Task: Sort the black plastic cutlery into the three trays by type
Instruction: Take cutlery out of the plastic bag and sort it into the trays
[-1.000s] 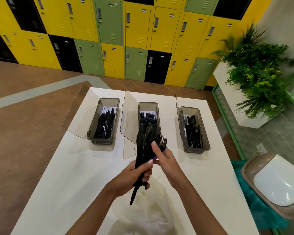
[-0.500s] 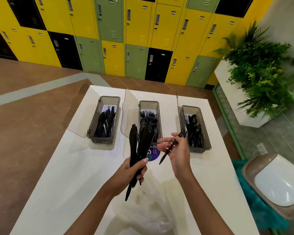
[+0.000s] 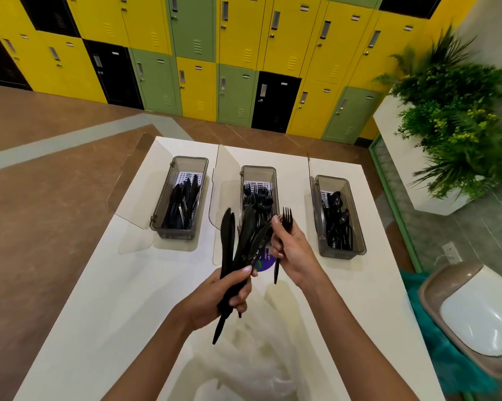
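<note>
Swung upright since half a second ago, the fork (image 3: 287, 217) now stands tines-up in the right hand (image 3: 291, 250). That hand pinches the fork's handle with curled fingers and has drifted back toward the bundle (image 3: 244, 235). The left hand (image 3: 229, 293) stays clamped round that bundle of mixed cutlery, with handles poking out below the fist. With one fork singled out, it looks ready to be dropped in a tray.

Beyond and left of the left hand, the left tray (image 3: 174, 234) holds knives (image 3: 183, 204). Straight beyond both hands, partly hidden by the bundle, the middle tray (image 3: 258, 168) holds forks (image 3: 258, 195), the likely home for this one. Beyond and right of the right hand, the right tray (image 3: 342, 253) holds spoons (image 3: 338, 215). All three clear lids stand open.
</note>
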Demonstrator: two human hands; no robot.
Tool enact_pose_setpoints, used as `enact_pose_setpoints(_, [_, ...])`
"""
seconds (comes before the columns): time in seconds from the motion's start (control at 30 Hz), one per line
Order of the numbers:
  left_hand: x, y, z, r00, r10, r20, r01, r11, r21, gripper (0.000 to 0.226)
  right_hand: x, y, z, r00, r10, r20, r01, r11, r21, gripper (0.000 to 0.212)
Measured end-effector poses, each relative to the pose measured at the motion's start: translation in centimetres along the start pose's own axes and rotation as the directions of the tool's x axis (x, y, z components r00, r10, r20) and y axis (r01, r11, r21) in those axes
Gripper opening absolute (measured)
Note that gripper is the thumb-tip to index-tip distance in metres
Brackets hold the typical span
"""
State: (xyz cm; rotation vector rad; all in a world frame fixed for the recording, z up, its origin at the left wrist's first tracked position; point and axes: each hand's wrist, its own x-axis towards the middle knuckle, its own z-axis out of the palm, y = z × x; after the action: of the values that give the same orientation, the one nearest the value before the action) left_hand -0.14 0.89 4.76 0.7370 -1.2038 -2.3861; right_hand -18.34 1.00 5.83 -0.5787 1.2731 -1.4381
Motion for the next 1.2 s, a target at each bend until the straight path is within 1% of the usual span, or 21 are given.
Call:
enact_pose_setpoints(0.1, [0.3, 0.0, -0.7, 0.997, 0.017, -0.071, -0.019, 1.0, -0.025, 0.024, 1.9, -0.7, 0.1, 0.992, -0.086, -0.093, 0.07, 0.984, -0.162, 0.009])
enact_pose_setpoints(0.23, [0.6, 0.3, -1.5, 0.99, 0.04, -0.133, -0.038, 0.999, 0.02, 0.025, 5.5, -2.1, -0.1, 0.964, -0.162, -0.21, 0.105, 0.96, -0.26, 0.007])
enact_pose_setpoints(0.3, [0.8, 0.5, -1.8, 0.986, 0.043, -0.159, -0.043, 0.999, 0.008, 0.024, 7.7, -2.4, -0.2, 0.96, -0.158, -0.229, 0.09, 0.955, -0.283, 0.004])
enact_pose_setpoints(0.37, [0.9, 0.6, -1.8, 0.986, 0.04, -0.164, -0.041, 0.999, 0.001, 0.024, 9.6, -2.2, -0.3, 0.96, -0.143, -0.241, 0.066, 0.951, -0.303, 0.011])
enact_pose_setpoints(0.43, [1.1, 0.7, -2.0, 0.986, 0.031, -0.165, -0.028, 0.999, 0.021, 0.029, 11.6, -1.7, 0.0, 0.962, -0.114, -0.247, 0.039, 0.956, -0.292, 0.015])
enact_pose_setpoints(0.53, [1.3, 0.8, -2.2, 0.987, 0.016, -0.163, -0.006, 0.998, 0.065, 0.044, 14.1, -1.0, 0.7, 0.958, -0.092, -0.273, 0.017, 0.964, -0.267, 0.016])
enact_pose_setpoints(0.6, [1.4, 0.8, -2.3, 0.986, 0.012, -0.163, -0.001, 0.998, 0.068, 0.048, 15.3, -0.5, 1.0, 0.958, -0.064, -0.278, -0.015, 0.962, -0.273, 0.023])
enact_pose_setpoints(0.63, [1.5, 0.8, -2.3, 0.987, 0.014, -0.162, -0.004, 0.998, 0.064, 0.047, 15.7, -0.1, 1.0, 0.961, -0.043, -0.274, -0.044, 0.952, -0.302, 0.028])
enact_pose_setpoints(0.67, [1.6, 0.8, -2.3, 0.987, 0.017, -0.159, -0.008, 0.998, 0.058, 0.047, 16.0, 0.3, 1.0, 0.962, -0.026, -0.271, -0.078, 0.927, -0.366, 0.032])
enact_pose_setpoints(0.73, [1.7, 0.9, -2.2, 0.987, 0.023, -0.157, -0.015, 0.999, 0.052, 0.043, 15.6, 0.8, 0.9, 0.966, -0.037, -0.257, -0.112, 0.833, -0.542, 0.045])
enact_pose_setpoints(0.8, [1.8, 1.0, -2.2, 0.985, 0.03, -0.168, -0.021, 0.998, 0.052, 0.04, 14.5, 0.9, 1.0, 0.967, -0.1, -0.234, -0.078, 0.758, -0.647, 0.054])
enact_pose_setpoints(0.83, [1.9, 1.0, -2.2, 0.984, 0.032, -0.175, -0.023, 0.998, 0.055, 0.041, 13.5, 0.7, 1.1, 0.966, -0.127, -0.225, -0.057, 0.745, -0.665, 0.053])
enact_pose_setpoints(0.87, [1.9, 0.9, -2.2, 0.982, 0.037, -0.185, -0.026, 0.998, 0.063, 0.043, 12.3, 0.5, 1.3, 0.969, -0.139, -0.204, -0.031, 0.751, -0.66, 0.048])
enact_pose_setpoints(0.9, [2.0, 0.9, -2.3, 0.98, 0.042, -0.194, -0.028, 0.997, 0.076, 0.043, 10.9, 0.4, 1.3, 0.974, -0.138, -0.179, -0.003, 0.784, -0.62, 0.041])
enact_pose_setpoints(0.93, [2.1, 0.9, -2.3, 0.977, 0.049, -0.207, -0.031, 0.996, 0.089, 0.04, 9.3, 0.3, 1.5, 0.981, -0.107, -0.162, 0.001, 0.838, -0.546, 0.036])
enact_pose_setpoints(1.0, [2.3, 0.7, -2.2, 0.967, 0.07, -0.247, -0.046, 0.994, 0.104, 0.027, 6.2, 0.2, 2.0, 0.993, -0.002, -0.115, -0.044, 0.917, -0.396, 0.044])
enact_pose_setpoints(1.03, [2.4, 0.7, -2.0, 0.959, 0.08, -0.271, -0.053, 0.993, 0.106, 0.02, 4.9, 0.3, 2.1, 0.995, 0.041, -0.088, -0.07, 0.929, -0.364, 0.049])
enact_pose_setpoints(1.1, [2.3, 0.5, -1.7, 0.948, 0.098, -0.304, -0.062, 0.99, 0.126, 0.012, 2.6, 0.8, 2.3, 0.997, 0.063, -0.045, -0.075, 0.929, -0.363, 0.053])
enact_pose_setpoints(1.13, [2.3, 0.4, -1.6, 0.944, 0.104, -0.312, -0.063, 0.988, 0.139, 0.01, 1.7, 0.9, 2.4, 0.998, 0.053, -0.028, -0.059, 0.927, -0.369, 0.05])
enact_pose_setpoints(1.2, [2.0, 0.4, -1.3, 0.943, 0.109, -0.314, -0.058, 0.984, 0.168, 0.009, 0.6, 1.3, 2.5, 1.0, 0.026, -0.004, -0.026, 0.932, -0.362, 0.037])
